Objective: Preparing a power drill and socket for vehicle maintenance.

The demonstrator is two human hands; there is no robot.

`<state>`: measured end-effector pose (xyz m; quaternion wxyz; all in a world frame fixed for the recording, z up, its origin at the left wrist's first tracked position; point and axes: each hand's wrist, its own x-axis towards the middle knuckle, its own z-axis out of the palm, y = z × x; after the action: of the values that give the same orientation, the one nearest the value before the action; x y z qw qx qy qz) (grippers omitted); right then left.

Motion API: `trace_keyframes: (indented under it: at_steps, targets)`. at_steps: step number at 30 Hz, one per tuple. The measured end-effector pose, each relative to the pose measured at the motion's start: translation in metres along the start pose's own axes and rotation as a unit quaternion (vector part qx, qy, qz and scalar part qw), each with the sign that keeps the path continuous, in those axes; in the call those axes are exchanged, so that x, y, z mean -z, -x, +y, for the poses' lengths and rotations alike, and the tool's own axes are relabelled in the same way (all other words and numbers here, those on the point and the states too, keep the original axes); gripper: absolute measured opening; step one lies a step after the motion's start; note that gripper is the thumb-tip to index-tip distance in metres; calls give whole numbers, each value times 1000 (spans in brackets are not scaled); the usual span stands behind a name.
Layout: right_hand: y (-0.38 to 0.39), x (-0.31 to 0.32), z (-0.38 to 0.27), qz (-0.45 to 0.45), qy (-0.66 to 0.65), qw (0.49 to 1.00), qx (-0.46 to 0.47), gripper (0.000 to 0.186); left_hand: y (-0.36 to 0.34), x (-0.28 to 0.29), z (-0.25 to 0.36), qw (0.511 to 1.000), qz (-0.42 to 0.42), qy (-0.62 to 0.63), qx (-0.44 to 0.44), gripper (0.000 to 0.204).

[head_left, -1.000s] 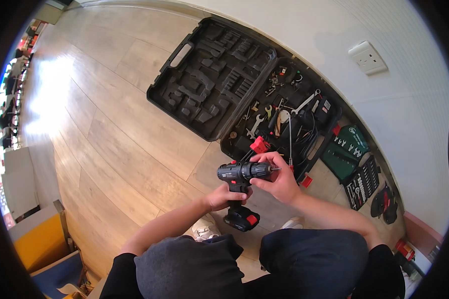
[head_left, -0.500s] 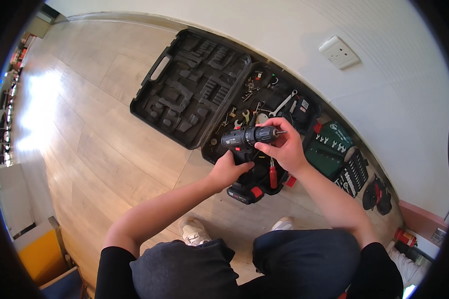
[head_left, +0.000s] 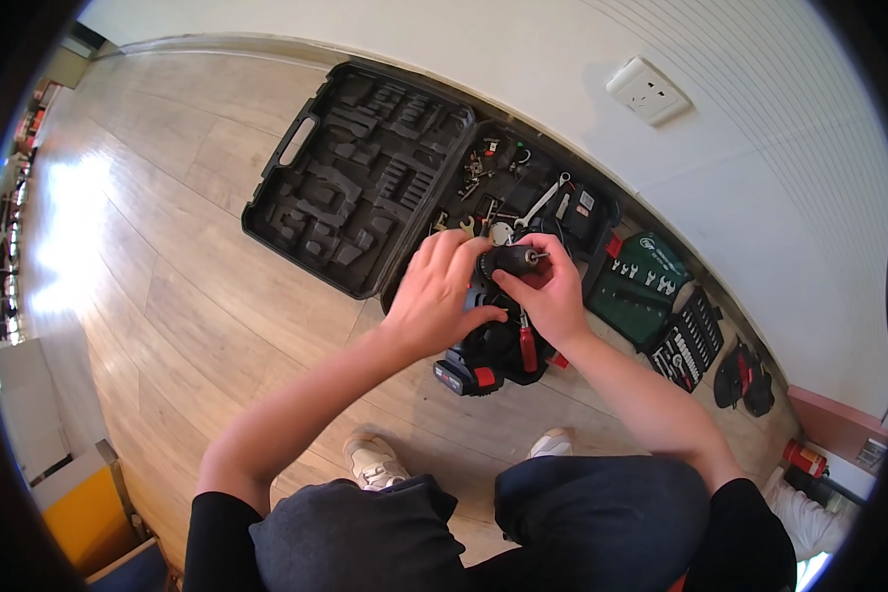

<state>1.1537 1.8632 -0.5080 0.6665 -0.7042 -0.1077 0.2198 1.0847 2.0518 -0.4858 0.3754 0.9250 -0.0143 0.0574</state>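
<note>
Over the open toolbox, a black cordless drill [head_left: 511,260] is between my hands, its chuck facing right with a thin metal bit sticking out. My left hand [head_left: 434,301] wraps over the drill's body from the left, fingers across its top and thumb lower down, hiding most of the body. My right hand [head_left: 551,301] pinches the chuck from the right with thumb and fingers. Below the hands shows the drill's black and red battery [head_left: 467,377]. A red-handled screwdriver [head_left: 528,347] lies just under my right hand, in the toolbox.
The toolbox lid [head_left: 360,183] lies open on the wooden floor to the left. Its tray holds a combination wrench [head_left: 543,199] and loose small parts. At right are a green wrench pouch [head_left: 641,286], a socket set [head_left: 691,340] and black-red pliers-like tools [head_left: 745,378]. A wall socket [head_left: 648,91] is above.
My left hand has moved up from the drill's handle to cover its body. My right hand stays at the chuck. The whole view has shifted slightly.
</note>
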Motion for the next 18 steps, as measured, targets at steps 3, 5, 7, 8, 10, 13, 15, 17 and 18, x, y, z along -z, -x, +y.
trace_keyframes:
  at_steps: [3,5,7,8,10,13,15,17,18]
  targets:
    - [-2,-4,-8,-12,21,1000,-3,43,-11,-12,-18,988,6,135,-72,67]
    - [-1,-7,-12,-23,18,1000,-8,42,-17,-16,-33,979,-2,193,-73,60]
    - [-1,-3,-15,-26,50,998,8,40,-20,-19,-32,971,-6,226,-77,57]
    - [-1,-2,-15,-26,52,998,9,40,-19,-21,-31,971,5,233,-61,53]
    - [-1,-3,-17,13,162,983,86,42,-20,-21,-25,969,14,244,-47,49]
    - [1,-9,-25,55,146,984,86,42,-22,-22,-21,969,31,245,-30,45]
    - [3,-9,-31,60,171,980,78,41,-22,-21,-21,965,27,261,-20,45]
    - [2,-9,-32,63,195,976,69,40,-23,-20,-23,962,23,271,-16,45]
    - [0,-8,-32,62,215,970,99,39,-24,-20,-22,959,19,283,-13,45]
